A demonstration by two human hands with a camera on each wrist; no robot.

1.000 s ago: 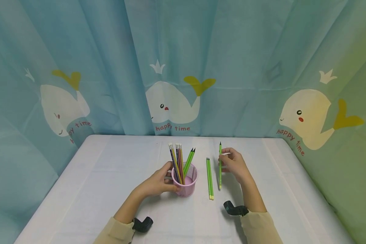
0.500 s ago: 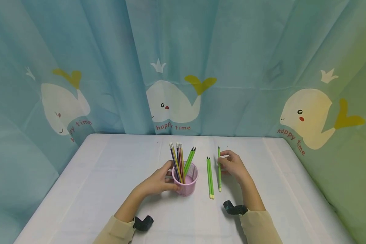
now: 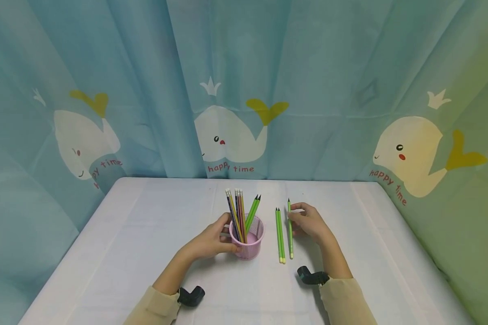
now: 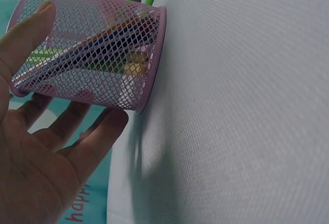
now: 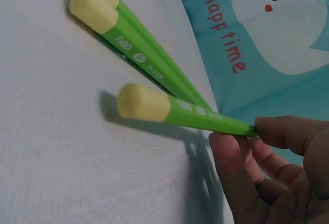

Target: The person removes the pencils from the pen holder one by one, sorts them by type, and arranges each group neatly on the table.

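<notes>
A pink mesh pencil cup (image 3: 250,250) stands on the white table, with my left hand (image 3: 210,241) curled round its left side. In the left wrist view the thumb and fingers touch the mesh of the cup (image 4: 103,44). Several dark and yellow pencils (image 3: 236,216) lean in the cup, beside two green pencils (image 3: 252,214) with black points upward. My right hand (image 3: 309,223) pinches a green pencil (image 3: 290,234) between thumb and fingers; its yellow end (image 5: 141,103) hangs slightly above the table. Just left of it, two green pencils (image 3: 280,239) lie side by side on the table.
The white table (image 3: 146,216) reaches back to a blue curtain (image 3: 321,67) printed with whales. Dark wrist-mounted devices sit at both cuffs, one at the left (image 3: 192,296) and one at the right (image 3: 311,276).
My right hand has moved a little left and nearer to me with its green pencil, now closer to the two lying pencils. The left hand and the cup have stayed in place.
</notes>
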